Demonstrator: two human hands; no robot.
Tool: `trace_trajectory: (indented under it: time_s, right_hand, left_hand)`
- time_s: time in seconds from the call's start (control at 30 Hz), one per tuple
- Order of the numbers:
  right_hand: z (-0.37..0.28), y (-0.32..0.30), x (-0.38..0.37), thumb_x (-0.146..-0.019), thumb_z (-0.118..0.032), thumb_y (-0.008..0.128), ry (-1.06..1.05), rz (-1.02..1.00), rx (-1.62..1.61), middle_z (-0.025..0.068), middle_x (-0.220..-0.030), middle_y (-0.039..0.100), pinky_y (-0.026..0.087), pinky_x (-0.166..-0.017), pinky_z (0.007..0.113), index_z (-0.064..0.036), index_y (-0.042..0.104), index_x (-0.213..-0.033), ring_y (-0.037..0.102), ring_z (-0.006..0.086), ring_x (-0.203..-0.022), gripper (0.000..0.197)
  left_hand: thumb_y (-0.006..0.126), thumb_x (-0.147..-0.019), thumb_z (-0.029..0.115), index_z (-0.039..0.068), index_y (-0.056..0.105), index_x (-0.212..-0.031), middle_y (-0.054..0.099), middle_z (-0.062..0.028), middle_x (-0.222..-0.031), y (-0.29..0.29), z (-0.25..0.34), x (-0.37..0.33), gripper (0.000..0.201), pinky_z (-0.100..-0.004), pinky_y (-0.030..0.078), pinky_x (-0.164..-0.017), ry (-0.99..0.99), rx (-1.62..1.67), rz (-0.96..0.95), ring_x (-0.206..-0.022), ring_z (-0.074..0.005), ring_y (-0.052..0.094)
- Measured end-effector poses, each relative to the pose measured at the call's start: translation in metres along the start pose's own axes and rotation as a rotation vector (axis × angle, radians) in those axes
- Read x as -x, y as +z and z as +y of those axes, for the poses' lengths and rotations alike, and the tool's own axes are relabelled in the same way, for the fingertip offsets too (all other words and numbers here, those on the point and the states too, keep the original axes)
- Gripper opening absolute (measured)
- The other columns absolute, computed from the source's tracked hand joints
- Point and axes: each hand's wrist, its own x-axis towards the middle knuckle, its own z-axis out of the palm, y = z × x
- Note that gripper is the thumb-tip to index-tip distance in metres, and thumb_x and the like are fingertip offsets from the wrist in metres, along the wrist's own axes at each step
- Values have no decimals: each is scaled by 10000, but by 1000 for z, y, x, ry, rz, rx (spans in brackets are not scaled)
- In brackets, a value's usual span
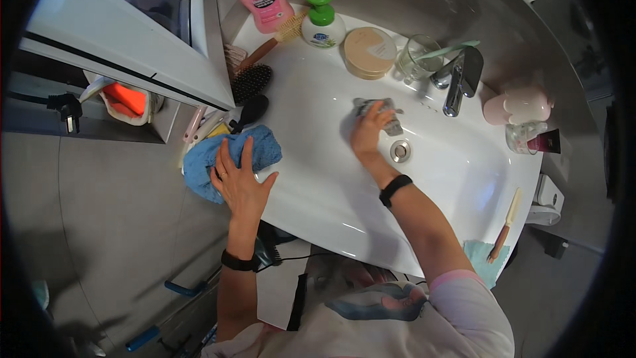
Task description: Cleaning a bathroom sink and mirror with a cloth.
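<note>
The left hand lay, fingers spread, on the towel at the sink's left edge, while the right hand covered the cloth near the drain, fingers slightly parted, grip unclear.

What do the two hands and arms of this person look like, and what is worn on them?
Both are bare human hands without gloves. The left hand has a thin ring on one finger, with a black wristband below. The right hand has a similar dark band at its wrist. The right sleeve is short and whitish, with pink trim.
</note>
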Motion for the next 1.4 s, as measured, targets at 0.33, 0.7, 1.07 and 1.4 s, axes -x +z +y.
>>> trace_trajectory:
  time_s: [0.33, 0.7, 1.07, 1.4]
  right_hand:
    - [-17, -51, 27, -690, -63, 548, -917, -586, -49, 122, -1287, 360, 273, -993, 370, -88, 494, -1139, 291, 282, -1220, 454]
    - [-95, 1, -17, -775, -56, 541, -476, -287, -647, 250, -1342, 192, 225, -1002, 391, -83, 278, -1302, 196, 389, -1244, 589]
    - [-100, -76, 99, -789, -100, 513, -651, -976, -769, 250, -1252, 359, 248, -991, 420, -65, 445, -1185, 306, 392, -1185, 403]
    - [-43, -58, 75, -783, -111, 489, -966, -850, -366, 196, -1315, 293, 236, -1012, 418, -95, 401, -1220, 244, 330, -1242, 446]
  left_hand:
    - [748, -556, 149, 107, 498, -1099, 509, -81, -1031, 10, -43, -21, 600, -399, 307, -869, -60, 381, 178, -1012, -277, 410]
    - [730, -618, 86, 34, 490, -1067, 518, -119, -1038, -3, -63, -32, 512, -332, 377, -852, -212, 939, 102, -974, -228, 479]
    - [732, -617, 100, 48, 500, -1082, 509, -124, -1092, 0, -58, -35, 522, -351, 341, -900, -158, 796, 75, -1023, -247, 467]
    - [752, -580, 146, 68, 500, -1073, 540, -113, -1047, -2, -50, -32, 559, -355, 345, -866, -189, 603, 80, -987, -277, 440]
